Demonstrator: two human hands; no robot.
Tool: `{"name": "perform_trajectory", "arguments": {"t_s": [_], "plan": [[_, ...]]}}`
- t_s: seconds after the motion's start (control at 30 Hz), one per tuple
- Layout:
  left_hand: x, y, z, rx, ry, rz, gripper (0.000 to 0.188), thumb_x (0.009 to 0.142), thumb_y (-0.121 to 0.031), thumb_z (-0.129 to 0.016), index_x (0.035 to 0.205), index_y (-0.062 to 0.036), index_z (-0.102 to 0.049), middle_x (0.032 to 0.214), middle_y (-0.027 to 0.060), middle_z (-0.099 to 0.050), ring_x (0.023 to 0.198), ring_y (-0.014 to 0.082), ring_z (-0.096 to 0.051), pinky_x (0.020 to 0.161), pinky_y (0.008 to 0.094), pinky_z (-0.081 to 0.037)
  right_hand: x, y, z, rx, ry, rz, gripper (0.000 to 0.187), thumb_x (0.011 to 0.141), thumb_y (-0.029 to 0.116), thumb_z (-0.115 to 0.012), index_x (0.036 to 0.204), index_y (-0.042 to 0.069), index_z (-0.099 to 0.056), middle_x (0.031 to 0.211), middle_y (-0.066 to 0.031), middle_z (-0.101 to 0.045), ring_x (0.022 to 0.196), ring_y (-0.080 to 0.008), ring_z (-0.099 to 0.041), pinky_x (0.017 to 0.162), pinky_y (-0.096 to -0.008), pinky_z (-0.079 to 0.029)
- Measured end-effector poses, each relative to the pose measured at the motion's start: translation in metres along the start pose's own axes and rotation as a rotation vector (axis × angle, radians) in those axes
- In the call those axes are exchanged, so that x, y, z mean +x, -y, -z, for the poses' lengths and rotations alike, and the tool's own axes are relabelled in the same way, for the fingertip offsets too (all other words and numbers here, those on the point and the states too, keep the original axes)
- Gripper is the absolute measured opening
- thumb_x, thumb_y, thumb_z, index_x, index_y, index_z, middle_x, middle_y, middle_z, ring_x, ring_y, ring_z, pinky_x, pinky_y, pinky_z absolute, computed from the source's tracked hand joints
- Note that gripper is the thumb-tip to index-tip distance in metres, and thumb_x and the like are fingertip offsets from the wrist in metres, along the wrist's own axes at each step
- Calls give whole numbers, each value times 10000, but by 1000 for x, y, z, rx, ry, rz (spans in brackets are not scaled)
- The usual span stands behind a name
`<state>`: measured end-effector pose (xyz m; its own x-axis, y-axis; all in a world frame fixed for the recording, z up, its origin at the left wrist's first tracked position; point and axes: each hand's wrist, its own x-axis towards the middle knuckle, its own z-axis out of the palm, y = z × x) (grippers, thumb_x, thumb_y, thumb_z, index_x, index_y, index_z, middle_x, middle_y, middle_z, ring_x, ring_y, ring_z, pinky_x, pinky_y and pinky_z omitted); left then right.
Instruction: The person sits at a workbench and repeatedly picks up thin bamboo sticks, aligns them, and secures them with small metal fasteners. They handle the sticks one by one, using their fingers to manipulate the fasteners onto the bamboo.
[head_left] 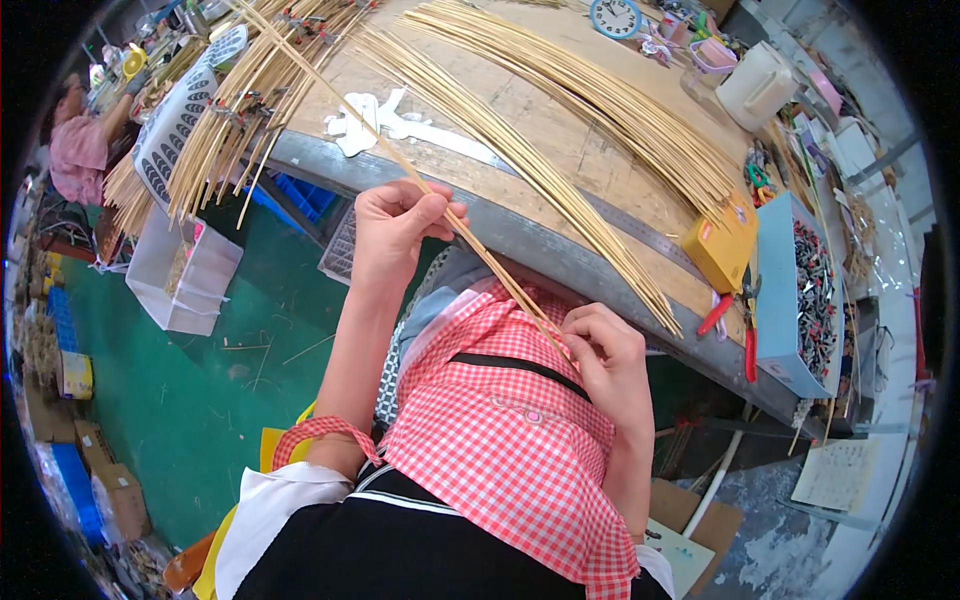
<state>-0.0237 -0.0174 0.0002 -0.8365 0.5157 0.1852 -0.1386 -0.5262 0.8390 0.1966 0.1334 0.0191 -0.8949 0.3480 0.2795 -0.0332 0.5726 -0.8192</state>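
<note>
Long thin tan wooden sticks (495, 268) slanting over the near edge of a brown wooden workbench (560, 125), left hand (403, 225) pinching them higher up, right hand (605, 360) pinching their lower end, similar loose sticks (520, 168) lying on the workbench.

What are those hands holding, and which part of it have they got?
Thin, bamboo-like sticks. The left hand pinches them partway along; the right hand holds them near the end by the checked apron.
</note>
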Motion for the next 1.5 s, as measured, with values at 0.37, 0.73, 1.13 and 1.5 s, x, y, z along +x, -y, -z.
{"name": "perform_trajectory", "arguments": {"t_s": [0.37, 0.73, 1.13, 1.5], "plan": [[-12, -4, -25, 59, 41, -6, 84, 789, -9, -706, 749, 42, -652, 799, 128, -647, 714, 219, -693, 551, 272, -556, 28, 24, -14, -120, -61, 201, 120, 793, 28, -651, 879, -53, -630, 862, -170, -632, 776, -307, -626, 664, -370, -495], [-19, -15, -47, 253, 113, -95, 41, 767, 40, -667, 795, 62, -647, 754, 140, -666, 674, 230, -687, 598, 319, -582, 25, 28, -13, 11, 48, 28, 107, 774, 42, -676, 838, -39, -647, 770, -162, -640, 685, -299, -637, 606, -348, -490], [-1, -24, -93, 294, 504, -174, 215, 762, 18, -683, 974, 47, -676, 945, 131, -690, 839, 195, -681, 738, 291, -561, 55, 54, 39, 230, -275, 87, 62, 774, -59, -677, 834, -57, -662, 725, -69, -647, 568, -92, -569, 507, -207, -435], [14, -16, -116, 593, 589, -324, 155, 764, -3, -712, 919, 0, -713, 757, 93, -703, 719, 121, -680, 656, 236, -539, 71, 56, 36, 222, -459, 229, 74, 806, -47, -670, 876, -66, -661, 812, -72, -656, 625, -81, -601, 526, -183, -467]]}}
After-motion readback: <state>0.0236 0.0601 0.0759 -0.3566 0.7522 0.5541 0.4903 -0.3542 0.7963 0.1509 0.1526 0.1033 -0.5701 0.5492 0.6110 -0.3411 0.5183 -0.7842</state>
